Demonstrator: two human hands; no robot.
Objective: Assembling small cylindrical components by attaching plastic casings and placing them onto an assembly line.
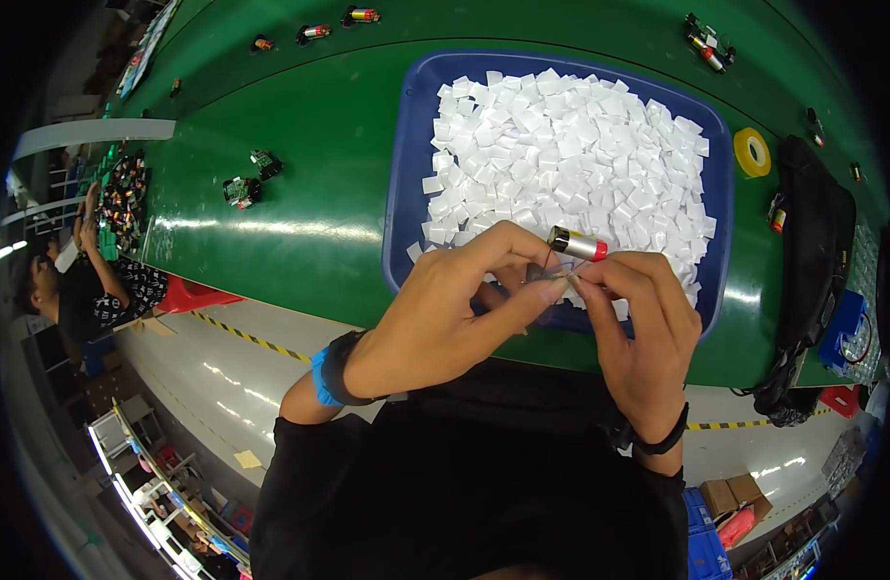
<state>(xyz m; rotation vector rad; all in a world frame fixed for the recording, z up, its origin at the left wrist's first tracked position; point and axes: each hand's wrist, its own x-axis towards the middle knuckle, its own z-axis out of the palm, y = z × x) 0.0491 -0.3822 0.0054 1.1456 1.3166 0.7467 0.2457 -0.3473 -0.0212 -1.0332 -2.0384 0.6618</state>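
My left hand (464,304) and my right hand (648,324) meet over the near edge of a blue tray (397,208). Between them is a small assembly with a silver cylindrical battery cell (577,244), red at one end and dark with a yellow band at the other. Thin wires (564,267) run below the cell. The left thumb and fingers pinch the assembly by its wires and a dark part. My right thumb and forefinger are closed at the wire ends, where the exact grip is too small to tell. Many small white square pieces (571,145) fill the tray.
Small battery-and-board assemblies (242,191) lie on the green table (319,126), with several more (313,34) along the far side. A yellow tape roll (752,152) and a black bag (812,242) are right of the tray. At far left, a person (87,290) sits by a pile of parts (124,198).
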